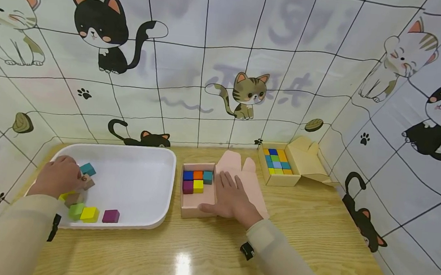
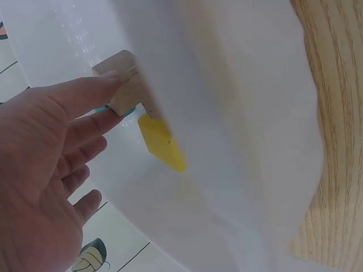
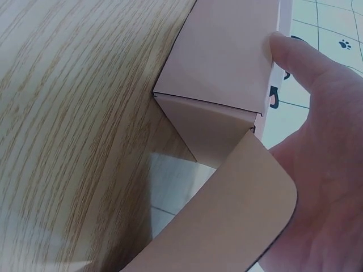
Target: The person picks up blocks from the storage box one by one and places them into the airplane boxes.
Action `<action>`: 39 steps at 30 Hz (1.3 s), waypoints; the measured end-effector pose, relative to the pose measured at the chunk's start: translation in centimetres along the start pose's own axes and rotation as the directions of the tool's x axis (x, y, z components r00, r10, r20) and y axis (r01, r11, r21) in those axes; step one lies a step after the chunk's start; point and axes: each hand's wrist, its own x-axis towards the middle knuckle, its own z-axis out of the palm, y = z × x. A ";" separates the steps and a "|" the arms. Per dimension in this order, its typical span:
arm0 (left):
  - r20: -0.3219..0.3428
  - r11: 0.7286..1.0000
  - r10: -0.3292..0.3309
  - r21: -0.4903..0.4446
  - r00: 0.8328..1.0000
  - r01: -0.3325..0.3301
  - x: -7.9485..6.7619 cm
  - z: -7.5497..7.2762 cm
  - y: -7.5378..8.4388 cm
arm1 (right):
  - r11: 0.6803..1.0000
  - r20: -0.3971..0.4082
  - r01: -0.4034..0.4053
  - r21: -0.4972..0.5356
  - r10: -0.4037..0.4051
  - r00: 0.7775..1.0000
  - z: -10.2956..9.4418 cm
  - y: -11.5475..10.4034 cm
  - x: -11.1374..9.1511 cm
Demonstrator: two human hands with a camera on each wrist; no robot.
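Observation:
Inside the left part of the white tray (image 1: pixel 136 182), my left hand (image 1: pixel 57 177) pinches a plain wooden block (image 2: pixel 131 93) between thumb and index finger. Its other fingers are loosely bent. Around it lie a teal block (image 1: pixel 88 169), a green block (image 1: pixel 76 211), a yellow block (image 1: pixel 89 215) and a purple block (image 1: pixel 111 216). My right hand (image 1: pixel 234 201) rests with extended fingers over the right side of a pink cardboard box (image 1: pixel 197 213), thumb at the front wall's rim (image 3: pixel 275 48). Several coloured blocks sit in the box's back and left part.
The pink box's lid (image 1: pixel 253 187) is folded open to the right. Behind it, at the back right, stands a pale yellow box (image 1: pixel 280 180) filled with coloured blocks, its lid (image 1: pixel 308 159) open. Cat-printed sheets (image 1: pixel 203 65) enclose the wooden table (image 1: pixel 145 258) at the back and sides.

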 end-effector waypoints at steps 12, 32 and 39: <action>0.000 0.999 0.028 -0.031 1.000 -0.028 -0.2 -0.5 0.5 | 1.000 -0.005 0.002 -0.005 -0.002 1.000 0.0 -0.1 -0.1; -0.104 0.983 0.183 0.016 0.978 -0.182 0.9 -3.2 4.3 | 1.000 -0.002 -0.002 -0.008 0.002 1.000 -0.2 -0.2 -0.3; -0.142 0.971 0.238 0.004 0.961 -0.240 1.4 -4.3 7.3 | 1.000 -0.011 0.005 -0.014 -0.006 1.000 -0.2 -0.2 -0.3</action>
